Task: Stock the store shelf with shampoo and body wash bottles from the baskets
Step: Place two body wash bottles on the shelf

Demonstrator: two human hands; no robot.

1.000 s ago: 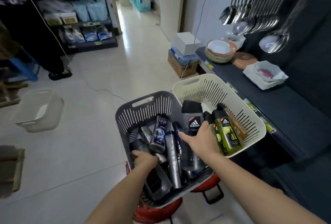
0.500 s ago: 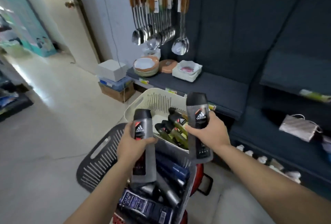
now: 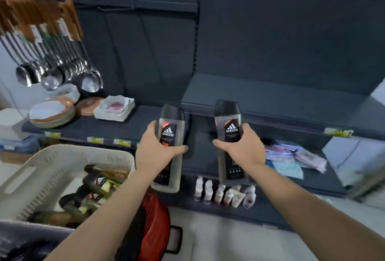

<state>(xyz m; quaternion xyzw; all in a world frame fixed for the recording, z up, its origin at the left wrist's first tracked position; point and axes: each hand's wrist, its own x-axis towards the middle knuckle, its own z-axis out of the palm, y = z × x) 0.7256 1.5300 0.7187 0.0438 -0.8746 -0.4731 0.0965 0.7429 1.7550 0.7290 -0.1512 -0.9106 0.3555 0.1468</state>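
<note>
Two bare forearms enter from the bottom edge of the frame, one from the lower left and one from the lower right, narrowing toward the centre. No sleeve, cuff or glove covers either arm as far as the frame shows. The left hand and the right hand sit near the middle of the frame. No watch, bracelet or band shows at the wrists, and no ring is visible on the fingers that show. The fingernails are blurred and cannot be made out
</note>
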